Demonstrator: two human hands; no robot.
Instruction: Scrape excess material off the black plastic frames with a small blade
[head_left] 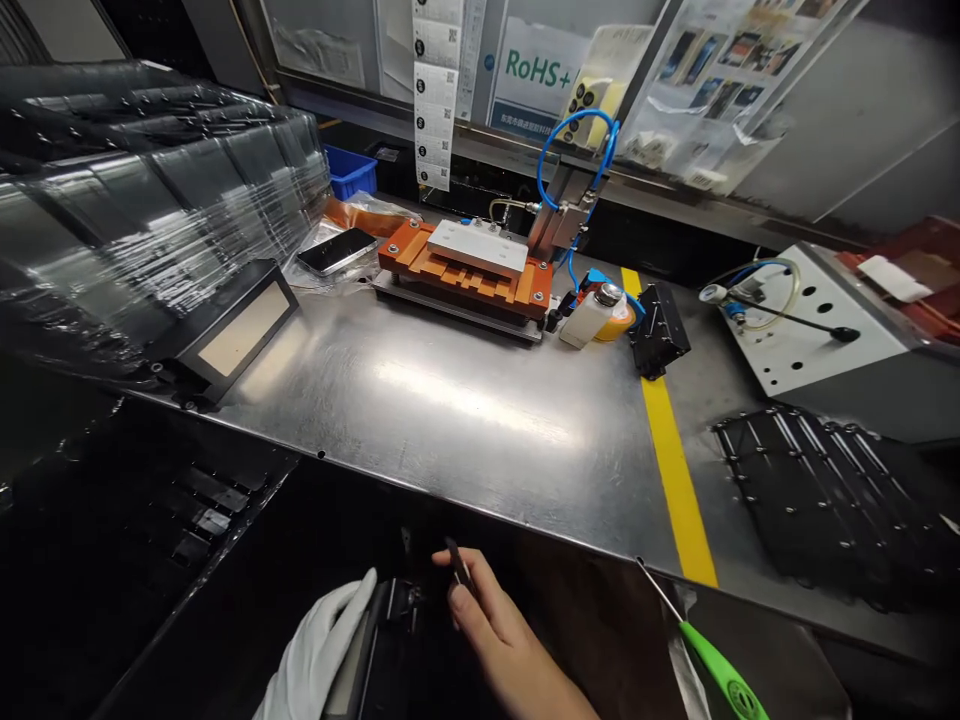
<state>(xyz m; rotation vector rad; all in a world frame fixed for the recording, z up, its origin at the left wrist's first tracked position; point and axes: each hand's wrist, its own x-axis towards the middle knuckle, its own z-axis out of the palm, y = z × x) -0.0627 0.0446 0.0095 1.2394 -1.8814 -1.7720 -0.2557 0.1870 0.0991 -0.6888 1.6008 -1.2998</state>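
Observation:
My left hand [319, 650], in a white glove, grips a black framed part [380, 640] with a pale panel, below the table's front edge. Just right of it is my bare right hand [487, 620], its thumb and fingers pinched on a small dark tool [460, 565] that points up. The tool's exact kind is hard to make out. A gap separates the right fingertips from the black part. The lower end of the part runs out of view.
On the metal table [450, 400] stand an orange fixture [465, 270], a phone [337, 250], a black framed box [240, 330] and a white bottle [592, 315]. Stacked trays [187, 180] rise at left. A green-handled tool [720, 670] hangs at the front edge.

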